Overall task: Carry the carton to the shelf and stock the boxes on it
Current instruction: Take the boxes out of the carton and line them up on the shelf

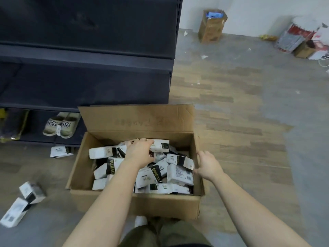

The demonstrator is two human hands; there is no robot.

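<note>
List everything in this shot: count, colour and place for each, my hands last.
shelf: one, dark, upper left
carton: one, brown, open, on the floor before the shelf
boxes: many, white and black, jumbled inside the carton
loose boxes: three, white and black, on the floor left of the carton
slippers: one pair, beige, on the shelf's bottom tier
small carton: one, brown, by the far wall
bags: a heap, red, white and grey, far right by the wall
left hand: inside the carton, on the boxes; grip unclear
right hand: grips the carton's right wall
</note>
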